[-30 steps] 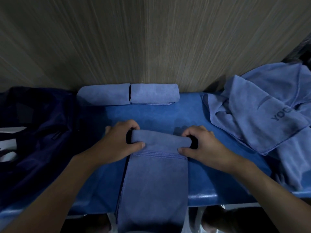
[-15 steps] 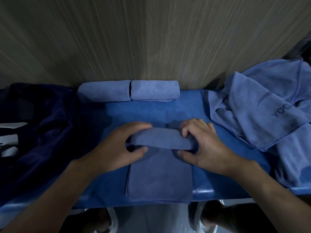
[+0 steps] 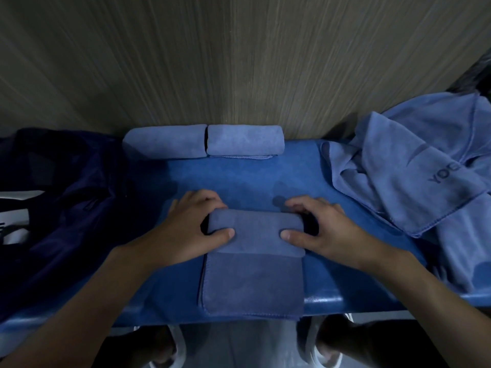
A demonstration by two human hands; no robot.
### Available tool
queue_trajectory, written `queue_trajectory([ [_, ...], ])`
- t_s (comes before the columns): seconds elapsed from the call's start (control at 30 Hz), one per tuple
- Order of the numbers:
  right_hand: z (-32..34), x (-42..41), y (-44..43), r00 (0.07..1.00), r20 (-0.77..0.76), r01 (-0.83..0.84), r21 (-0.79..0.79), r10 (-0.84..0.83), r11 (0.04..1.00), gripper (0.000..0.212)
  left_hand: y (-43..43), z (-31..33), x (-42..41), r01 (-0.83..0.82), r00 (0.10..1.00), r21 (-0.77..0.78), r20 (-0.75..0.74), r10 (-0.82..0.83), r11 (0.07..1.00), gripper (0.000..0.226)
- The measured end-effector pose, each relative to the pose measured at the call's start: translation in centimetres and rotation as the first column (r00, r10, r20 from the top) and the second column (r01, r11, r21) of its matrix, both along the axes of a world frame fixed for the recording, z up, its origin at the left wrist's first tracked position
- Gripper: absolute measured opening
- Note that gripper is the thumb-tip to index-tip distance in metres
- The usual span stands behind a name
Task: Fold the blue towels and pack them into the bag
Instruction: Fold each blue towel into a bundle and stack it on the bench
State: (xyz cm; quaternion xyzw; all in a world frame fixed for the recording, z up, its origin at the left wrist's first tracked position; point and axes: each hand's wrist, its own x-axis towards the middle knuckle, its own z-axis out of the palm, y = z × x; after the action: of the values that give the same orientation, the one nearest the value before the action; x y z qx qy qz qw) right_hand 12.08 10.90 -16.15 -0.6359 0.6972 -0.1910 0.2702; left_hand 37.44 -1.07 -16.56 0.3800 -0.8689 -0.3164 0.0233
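Through the head camera I see both hands on the half-rolled towel (image 3: 255, 231), which lies at the centre of the blue padded bench (image 3: 239, 176), a little toward 6 o'clock. The left hand (image 3: 191, 229) grips the roll's 9 o'clock end, with its thumb pressed on the near face and its fingers curled over the far side. The right hand (image 3: 324, 229) grips the 3 o'clock end the same way, thumb on top and fingers wrapped behind. The thumbs point toward each other but stay well apart. The unrolled part of this towel lies flat from the roll toward 6 o'clock, and its hemmed edge reaches the bench's near rim.

At 12 o'clock two finished rolls lie end to end against the wood-grain wall (image 3: 239, 62), the left roll (image 3: 164, 141) and the right roll (image 3: 244, 139). They touch or nearly touch, with a dark seam between them. A loose hem shows under the right one.

At 2 to 3 o'clock I see a heap of unfolded towels (image 3: 414, 168) spread over the bench end, the top one bearing dark lettering that I can read only in part. At 9 o'clock the dark navy bag (image 3: 61, 197) lies slumped beside the bench. I cannot tell whether its mouth is open.
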Motion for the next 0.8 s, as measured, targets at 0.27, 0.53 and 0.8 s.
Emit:
queue_trajectory([
  [0.27,-0.3,0.0,-1.3,0.987,0.152,0.082,-0.174,-0.056,0.981,0.031,-0.3,-0.1,-0.4,-0.181,0.954,0.075,-0.227,0.194,0.981,0.039],
  [0.53,0.4,0.8,-0.9,0.988,-0.130,-0.113,-0.287,0.078,0.951,0.040,0.9,0.5,-0.4,0.010,0.929,-0.098,-0.368,-0.045,0.995,0.043],
  [0.8,-0.2,1.9,1.0,0.979,0.141,-0.099,-0.284,0.144,0.954,0.036,3.4,0.7,0.4,-0.012,0.920,0.110,-0.389,0.054,0.994,0.020],
])
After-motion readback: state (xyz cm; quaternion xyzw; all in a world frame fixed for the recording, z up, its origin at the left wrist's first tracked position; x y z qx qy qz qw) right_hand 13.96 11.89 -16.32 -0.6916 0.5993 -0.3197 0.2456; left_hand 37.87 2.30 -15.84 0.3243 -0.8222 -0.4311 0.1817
